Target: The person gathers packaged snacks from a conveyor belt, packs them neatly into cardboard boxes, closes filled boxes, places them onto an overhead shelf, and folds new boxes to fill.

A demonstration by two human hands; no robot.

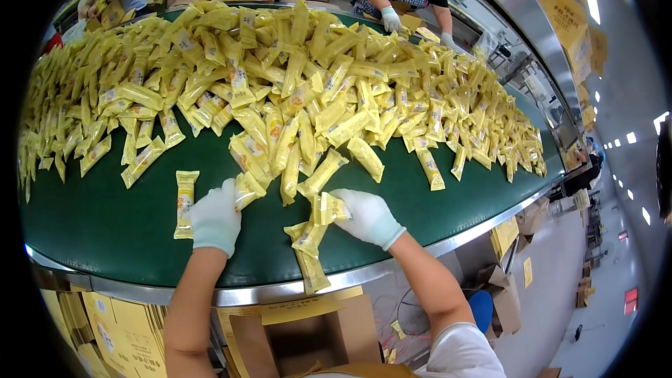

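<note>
While yellow packets [294, 91] lie heaped across a green belt [126, 238], the left hand [215, 217] (white-gloved, like its partner) pinches one packet [248, 191] near the heap; the right hand [367, 215] grips another packet [326, 208] between its fingers.

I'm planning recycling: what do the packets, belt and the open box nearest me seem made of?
Packets: probably plastic film, glossy and wrinkled, with flat sealed ends.
Belt: perhaps PVC or rubber, smooth, with a sheen.
Box: likely cardboard, matte, brown inside, with stiff flaps.
</note>
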